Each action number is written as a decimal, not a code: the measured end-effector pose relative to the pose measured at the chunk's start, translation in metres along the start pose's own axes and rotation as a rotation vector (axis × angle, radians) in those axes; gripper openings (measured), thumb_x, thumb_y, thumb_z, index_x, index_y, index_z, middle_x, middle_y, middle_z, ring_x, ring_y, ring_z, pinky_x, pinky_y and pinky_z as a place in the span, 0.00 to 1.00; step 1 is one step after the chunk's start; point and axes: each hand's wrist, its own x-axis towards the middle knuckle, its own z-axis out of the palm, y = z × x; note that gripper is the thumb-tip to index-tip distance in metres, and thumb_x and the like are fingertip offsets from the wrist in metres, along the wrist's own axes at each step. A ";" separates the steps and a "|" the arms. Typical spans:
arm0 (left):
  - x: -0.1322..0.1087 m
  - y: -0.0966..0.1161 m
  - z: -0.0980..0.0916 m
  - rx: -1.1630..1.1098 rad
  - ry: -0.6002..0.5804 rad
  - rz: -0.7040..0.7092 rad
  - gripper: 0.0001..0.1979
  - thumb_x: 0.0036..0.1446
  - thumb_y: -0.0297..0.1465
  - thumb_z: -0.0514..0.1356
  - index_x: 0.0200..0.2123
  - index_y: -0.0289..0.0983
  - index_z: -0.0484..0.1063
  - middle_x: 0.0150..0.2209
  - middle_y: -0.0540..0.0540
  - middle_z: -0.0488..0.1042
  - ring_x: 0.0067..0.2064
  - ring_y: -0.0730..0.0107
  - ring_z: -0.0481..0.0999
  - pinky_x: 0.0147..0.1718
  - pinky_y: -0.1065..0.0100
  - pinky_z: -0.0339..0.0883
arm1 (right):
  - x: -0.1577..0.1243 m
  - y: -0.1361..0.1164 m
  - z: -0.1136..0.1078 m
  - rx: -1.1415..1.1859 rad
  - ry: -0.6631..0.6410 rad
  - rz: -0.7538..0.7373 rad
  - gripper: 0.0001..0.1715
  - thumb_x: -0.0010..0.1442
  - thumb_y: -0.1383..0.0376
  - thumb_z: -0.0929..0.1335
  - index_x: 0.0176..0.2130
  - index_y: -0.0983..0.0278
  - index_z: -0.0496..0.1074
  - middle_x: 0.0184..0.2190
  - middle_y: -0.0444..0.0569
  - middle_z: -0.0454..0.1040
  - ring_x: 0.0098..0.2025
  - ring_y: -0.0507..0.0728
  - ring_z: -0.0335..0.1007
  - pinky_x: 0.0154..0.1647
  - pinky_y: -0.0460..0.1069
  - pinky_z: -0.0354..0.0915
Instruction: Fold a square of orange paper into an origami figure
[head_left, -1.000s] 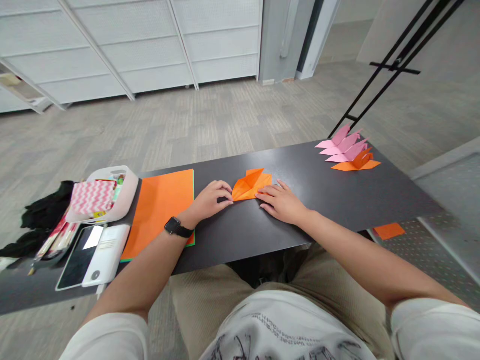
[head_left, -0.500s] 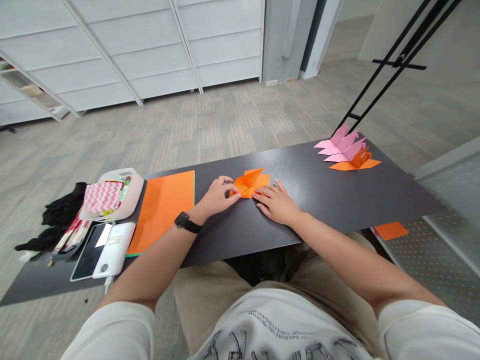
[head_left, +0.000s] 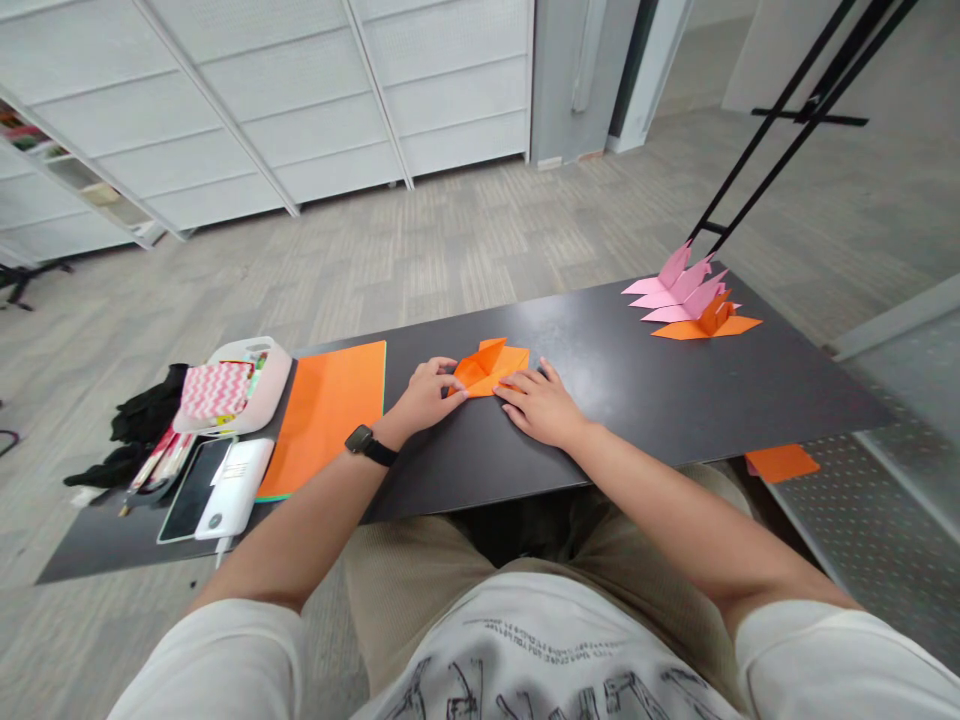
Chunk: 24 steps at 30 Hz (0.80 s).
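A piece of folded orange paper [head_left: 480, 372] lies on the dark table [head_left: 600, 400] between my two hands, with one pointed flap standing up. My left hand [head_left: 424, 398], a black watch on its wrist, has thumb and forefinger closed on the paper's left edge. My right hand [head_left: 544, 402] rests palm down with fingers spread, its fingertips lying flat on the paper's right part. Part of the right side is hidden under those fingers.
Left of my hands lies a stack of orange sheets [head_left: 330, 410]. Beyond it are a white basket [head_left: 276, 380], a phone [head_left: 196, 490] and a white power bank [head_left: 236, 487]. Pink folded birds [head_left: 686, 295] and an orange one [head_left: 709, 322] stand far right. Orange paper [head_left: 784, 462] lies below the right edge.
The view has shifted slightly. Both hands keep their places at the folded paper; its raised flap looks a little lower and the right part a bit flatter.
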 end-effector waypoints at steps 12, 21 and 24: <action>-0.059 0.117 0.022 0.252 0.125 0.250 0.24 0.74 0.32 0.55 0.69 0.35 0.69 0.70 0.35 0.71 0.72 0.50 0.69 0.75 0.47 0.58 | -0.001 0.000 -0.001 -0.048 0.011 -0.029 0.21 0.75 0.61 0.66 0.61 0.58 0.80 0.62 0.55 0.79 0.63 0.68 0.69 0.77 0.74 0.46; -0.059 0.095 0.055 0.269 0.058 0.082 0.33 0.77 0.44 0.52 0.75 0.30 0.60 0.75 0.30 0.64 0.78 0.48 0.62 0.78 0.46 0.52 | -0.004 0.003 -0.001 -0.057 0.019 -0.041 0.22 0.74 0.61 0.66 0.62 0.55 0.80 0.61 0.54 0.80 0.62 0.68 0.69 0.77 0.73 0.46; -0.060 0.092 0.052 0.235 0.046 0.097 0.33 0.78 0.45 0.51 0.76 0.32 0.59 0.76 0.31 0.64 0.78 0.50 0.62 0.79 0.45 0.49 | -0.005 0.003 -0.003 -0.051 0.021 -0.047 0.22 0.74 0.61 0.67 0.63 0.55 0.79 0.62 0.54 0.79 0.66 0.69 0.68 0.78 0.72 0.47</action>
